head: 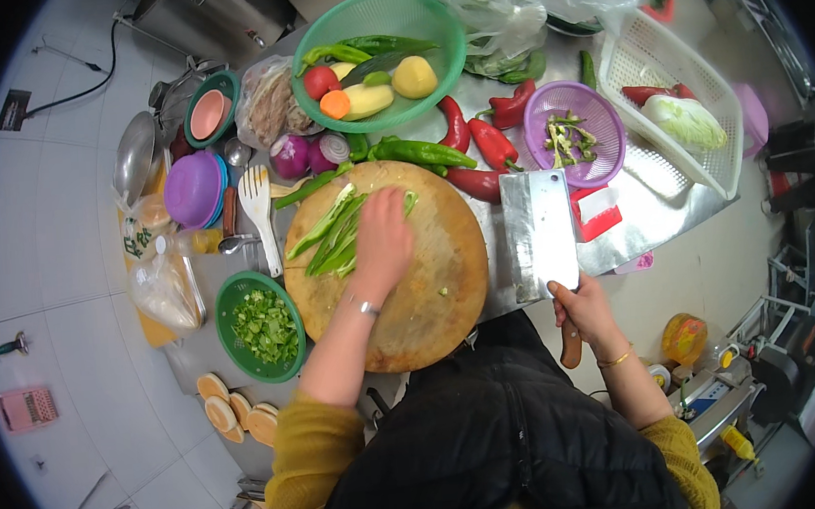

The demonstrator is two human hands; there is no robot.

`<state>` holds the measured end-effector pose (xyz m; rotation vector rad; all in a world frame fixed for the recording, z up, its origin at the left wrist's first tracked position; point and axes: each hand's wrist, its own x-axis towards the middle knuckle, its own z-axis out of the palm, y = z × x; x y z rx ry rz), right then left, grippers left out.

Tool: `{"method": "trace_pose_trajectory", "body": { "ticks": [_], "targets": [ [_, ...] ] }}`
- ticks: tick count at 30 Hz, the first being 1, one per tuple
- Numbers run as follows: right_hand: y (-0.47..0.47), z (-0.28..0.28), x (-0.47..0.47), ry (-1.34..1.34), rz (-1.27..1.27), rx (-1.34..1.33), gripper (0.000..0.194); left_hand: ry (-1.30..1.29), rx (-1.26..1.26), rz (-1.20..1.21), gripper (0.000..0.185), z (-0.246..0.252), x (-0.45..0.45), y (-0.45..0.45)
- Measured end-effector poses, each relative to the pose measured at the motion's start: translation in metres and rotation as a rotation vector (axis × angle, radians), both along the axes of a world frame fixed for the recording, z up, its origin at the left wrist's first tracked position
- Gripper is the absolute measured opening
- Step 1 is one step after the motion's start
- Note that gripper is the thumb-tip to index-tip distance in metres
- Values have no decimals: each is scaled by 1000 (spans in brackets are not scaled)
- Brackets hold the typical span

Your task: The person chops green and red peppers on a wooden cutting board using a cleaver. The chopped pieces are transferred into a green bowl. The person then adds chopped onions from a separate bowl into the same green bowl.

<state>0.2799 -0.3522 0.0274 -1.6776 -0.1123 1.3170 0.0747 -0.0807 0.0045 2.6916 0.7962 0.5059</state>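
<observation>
On a round wooden chopping block [445,273] lie green pepper strips [335,242], lengthwise pieces gathered on its left half. My left hand [386,236] rests over the right part of these strips, its fingertips hidden from clear view. My right hand [584,306] grips the wooden handle of a Chinese cleaver [541,233], its broad blade held up beside the block, off the wood. Left of the block stands a green plastic basket [224,326] of chopped green pieces. Whole green peppers [421,154] and red peppers [492,144] lie behind the block.
A green colander [454,71] of vegetables stands behind, a purple basket [617,130] with pepper scraps behind right, a white basket [726,150] farther right. Two cut red onions [291,156] and a white slotted spatula [257,202] lie left of the block; flat round breads [219,413] at lower left.
</observation>
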Motion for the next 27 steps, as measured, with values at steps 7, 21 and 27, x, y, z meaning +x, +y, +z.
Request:
{"method": "trace_pose_trajectory", "body": {
  "ticks": [7,21,27],
  "targets": [
    [-4,0,9,-219,408,10,22,551,-101,-187,44,6,128,66],
    [55,-9,40,-679,823,53,26,-1384,-1405,906,40,17,-106,-92],
    [30,-15,18,25,641,40,10,-1249,-1062,946,45,-21,-141,-118]
  ]
}}
